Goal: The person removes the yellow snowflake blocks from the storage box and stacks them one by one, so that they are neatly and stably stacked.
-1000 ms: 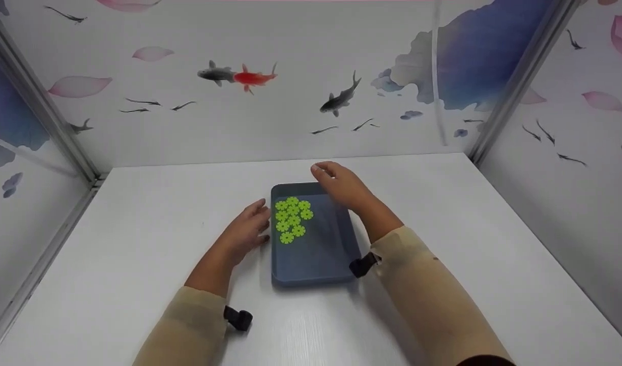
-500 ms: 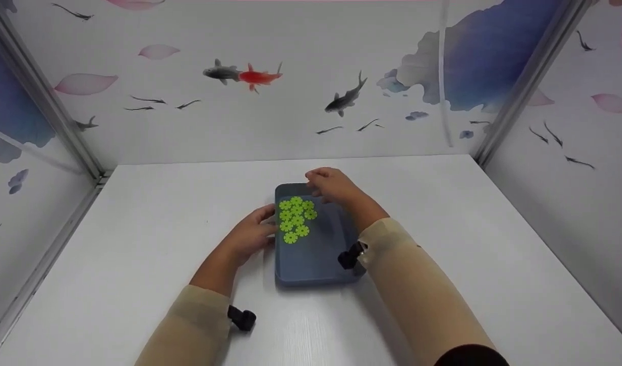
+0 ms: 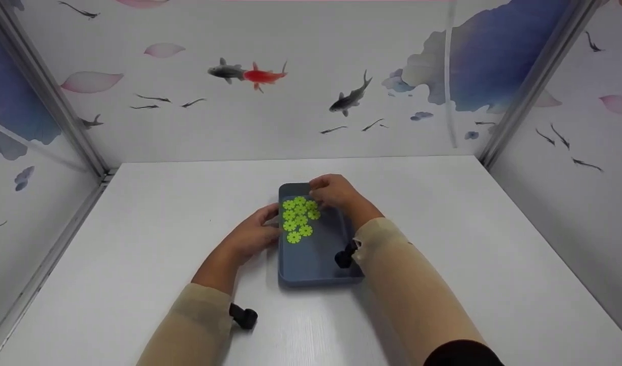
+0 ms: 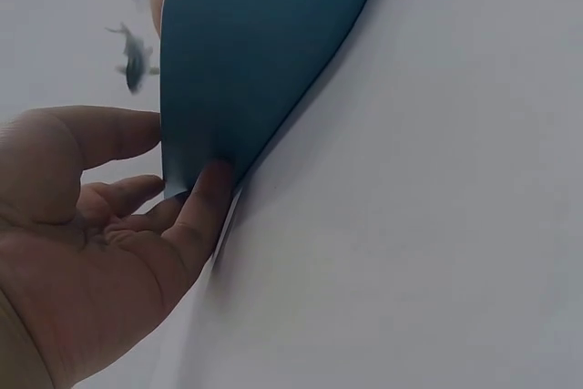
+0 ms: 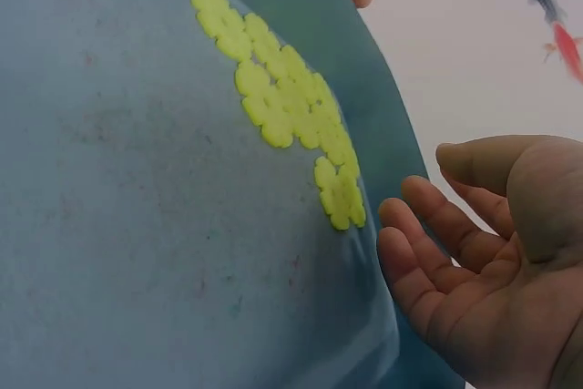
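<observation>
A blue-grey rectangular tray (image 3: 321, 262) stands on the white table. Several bright yellow-green flower-shaped pieces (image 3: 294, 237) lie flat in its far left part. My left hand (image 3: 249, 235) is at the tray's left side; in the left wrist view its spread fingers (image 4: 208, 202) touch the outer wall (image 4: 255, 43). Over the far end my right hand (image 3: 336, 193) is bent inward beside the flower pieces. The right wrist view has that hand (image 5: 496, 257) at the tray's rim, fingers loosely bent, nothing between them.
The white table (image 3: 148, 218) spreads around the tray. A white back wall (image 3: 270, 127) printed with fish and petals rises at its far edge, with side panels left and right joined by metal posts (image 3: 539, 81). Black wrist cameras (image 3: 245, 317) hang at both sleeves.
My left hand has moved right, onto the tray's side. The right hand has come down and slightly toward me, nearer the flower pieces. The whole view has shifted a little.
</observation>
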Tool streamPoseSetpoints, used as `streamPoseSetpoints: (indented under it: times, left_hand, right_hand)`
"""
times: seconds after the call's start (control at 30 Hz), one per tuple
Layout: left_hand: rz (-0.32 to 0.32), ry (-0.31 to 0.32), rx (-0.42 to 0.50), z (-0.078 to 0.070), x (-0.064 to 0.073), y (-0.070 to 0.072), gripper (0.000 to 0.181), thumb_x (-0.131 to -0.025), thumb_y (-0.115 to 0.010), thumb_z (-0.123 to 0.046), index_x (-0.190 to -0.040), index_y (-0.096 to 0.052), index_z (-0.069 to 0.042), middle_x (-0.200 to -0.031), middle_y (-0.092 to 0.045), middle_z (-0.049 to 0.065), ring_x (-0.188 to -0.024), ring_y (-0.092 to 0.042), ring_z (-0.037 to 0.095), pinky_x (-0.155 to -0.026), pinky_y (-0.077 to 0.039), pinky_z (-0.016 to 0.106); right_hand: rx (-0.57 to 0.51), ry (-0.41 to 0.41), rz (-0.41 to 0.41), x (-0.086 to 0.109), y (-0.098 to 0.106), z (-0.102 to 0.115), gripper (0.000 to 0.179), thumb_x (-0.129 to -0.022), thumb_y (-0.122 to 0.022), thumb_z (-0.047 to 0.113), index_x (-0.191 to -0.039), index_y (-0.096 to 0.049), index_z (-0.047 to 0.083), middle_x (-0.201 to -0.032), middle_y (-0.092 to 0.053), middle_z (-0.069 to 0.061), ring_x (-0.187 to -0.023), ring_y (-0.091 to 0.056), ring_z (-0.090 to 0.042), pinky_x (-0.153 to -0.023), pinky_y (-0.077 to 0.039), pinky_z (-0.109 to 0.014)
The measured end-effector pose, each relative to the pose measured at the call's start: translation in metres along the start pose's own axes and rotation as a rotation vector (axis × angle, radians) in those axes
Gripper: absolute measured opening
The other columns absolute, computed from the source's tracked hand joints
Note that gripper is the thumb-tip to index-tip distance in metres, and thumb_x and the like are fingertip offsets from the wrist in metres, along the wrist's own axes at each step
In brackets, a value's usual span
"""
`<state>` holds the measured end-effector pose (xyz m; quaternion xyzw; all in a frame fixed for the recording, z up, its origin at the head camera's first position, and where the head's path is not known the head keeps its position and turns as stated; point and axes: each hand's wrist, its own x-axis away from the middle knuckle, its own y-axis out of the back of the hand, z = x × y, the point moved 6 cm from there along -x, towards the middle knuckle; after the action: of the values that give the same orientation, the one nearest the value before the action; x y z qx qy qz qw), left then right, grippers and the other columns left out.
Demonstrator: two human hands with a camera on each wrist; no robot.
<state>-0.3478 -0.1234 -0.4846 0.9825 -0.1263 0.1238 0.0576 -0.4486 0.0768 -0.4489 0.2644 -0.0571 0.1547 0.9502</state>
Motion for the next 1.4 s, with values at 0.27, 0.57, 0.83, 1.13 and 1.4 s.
streamPoseSetpoints:
  times: [0.27,0.57,0.83,1.13,1.4]
  left_hand:
    - [0.018,-0.005,0.006,0.002,-0.001,0.001,0.082,-0.1,-0.07,-0.01,-0.17,-0.03,-0.022,-0.177,-0.031,-0.001,-0.155,-0.048,0.027,-0.123,-0.048,0.046]
    - [0.022,-0.003,0.0,0.003,-0.001,0.002,0.079,-0.102,-0.063,-0.005,-0.171,-0.028,-0.021,-0.179,-0.028,0.0,-0.155,-0.049,0.029,-0.121,-0.05,0.046]
    - [0.023,0.001,0.006,0.003,0.0,0.002,0.078,-0.103,-0.061,-0.004,-0.171,-0.028,-0.022,-0.178,-0.028,-0.001,-0.155,-0.048,0.029,-0.123,-0.047,0.047]
    - [0.027,-0.002,-0.004,0.003,-0.001,0.004,0.078,-0.102,-0.063,-0.004,-0.171,-0.029,-0.022,-0.178,-0.03,0.0,-0.153,-0.051,0.029,-0.121,-0.049,0.047]
    - [0.022,0.003,-0.004,0.003,0.0,0.004,0.077,-0.103,-0.061,-0.005,-0.171,-0.03,-0.022,-0.178,-0.03,-0.001,-0.155,-0.048,0.029,-0.123,-0.048,0.047]
  right_hand:
    - [0.009,-0.048,-0.017,-0.01,-0.002,-0.012,0.042,-0.101,-0.073,0.015,-0.142,-0.067,0.009,-0.138,-0.07,-0.012,-0.12,-0.07,-0.025,-0.103,-0.061,-0.04]
    - [0.048,-0.038,-0.031,-0.015,0.0,-0.02,0.042,-0.094,-0.08,0.011,-0.135,-0.072,0.012,-0.132,-0.075,-0.008,-0.117,-0.071,-0.024,-0.1,-0.059,-0.039]
    - [0.049,-0.038,-0.026,-0.015,0.001,-0.025,0.043,-0.092,-0.076,0.001,-0.133,-0.074,0.014,-0.133,-0.076,-0.006,-0.124,-0.068,-0.026,-0.109,-0.055,-0.044]
    - [0.094,-0.016,-0.022,-0.014,-0.001,-0.021,0.043,-0.092,-0.074,-0.001,-0.132,-0.075,0.014,-0.132,-0.077,-0.006,-0.125,-0.07,-0.027,-0.111,-0.055,-0.045]
    - [0.102,-0.015,-0.024,-0.015,-0.001,-0.024,0.042,-0.092,-0.075,0.0,-0.132,-0.076,0.014,-0.131,-0.078,-0.006,-0.128,-0.069,-0.026,-0.113,-0.054,-0.045]
